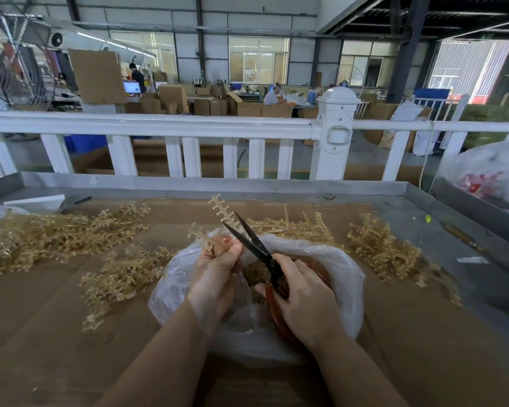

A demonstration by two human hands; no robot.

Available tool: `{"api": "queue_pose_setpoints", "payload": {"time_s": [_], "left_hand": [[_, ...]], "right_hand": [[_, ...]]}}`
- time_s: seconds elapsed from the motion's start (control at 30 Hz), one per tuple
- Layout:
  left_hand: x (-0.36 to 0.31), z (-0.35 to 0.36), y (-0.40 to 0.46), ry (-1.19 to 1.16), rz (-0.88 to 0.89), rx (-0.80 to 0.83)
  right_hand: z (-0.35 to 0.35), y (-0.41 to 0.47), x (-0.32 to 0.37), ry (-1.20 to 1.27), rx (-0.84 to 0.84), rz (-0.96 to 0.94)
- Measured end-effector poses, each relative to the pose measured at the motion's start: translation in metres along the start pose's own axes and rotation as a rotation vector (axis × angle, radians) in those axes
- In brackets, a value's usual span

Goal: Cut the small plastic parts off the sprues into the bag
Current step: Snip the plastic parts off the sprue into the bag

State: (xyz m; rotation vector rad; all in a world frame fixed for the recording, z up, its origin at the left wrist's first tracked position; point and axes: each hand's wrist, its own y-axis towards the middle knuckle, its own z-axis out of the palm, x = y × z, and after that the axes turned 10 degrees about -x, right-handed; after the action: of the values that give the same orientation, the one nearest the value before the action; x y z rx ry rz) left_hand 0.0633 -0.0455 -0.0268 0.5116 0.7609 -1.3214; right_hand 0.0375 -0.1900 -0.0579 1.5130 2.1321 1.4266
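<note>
My left hand (216, 277) grips a tan plastic sprue (222, 211) that sticks up and away over the bag. My right hand (303, 298) holds black scissors with red handles (254, 243). Their blades are parted around the sprue's stem, just above my left fingers. Below both hands lies a clear plastic bag (344, 277), its mouth open, with a heap of small tan cut parts (257, 273) inside. Part of the bag's inside is hidden by my hands.
Piles of tan sprues lie on the brown cardboard-covered table at the left (50, 236), front left (124, 277), behind the bag (294, 226) and right (385, 251). A white railing (165, 124) runs behind the metal table rim. A filled plastic sack (488, 174) sits far right.
</note>
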Motion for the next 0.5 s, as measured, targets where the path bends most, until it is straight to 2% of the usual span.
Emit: {"api": "queue_pose_setpoints", "payload": {"time_s": [0.5], "left_hand": [[-0.0045, -0.0048, 0.0052, 0.081, -0.070, -0.102]], "right_hand": [[-0.0005, 0.0020, 0.0044, -0.018, 0.024, -0.021]]}}
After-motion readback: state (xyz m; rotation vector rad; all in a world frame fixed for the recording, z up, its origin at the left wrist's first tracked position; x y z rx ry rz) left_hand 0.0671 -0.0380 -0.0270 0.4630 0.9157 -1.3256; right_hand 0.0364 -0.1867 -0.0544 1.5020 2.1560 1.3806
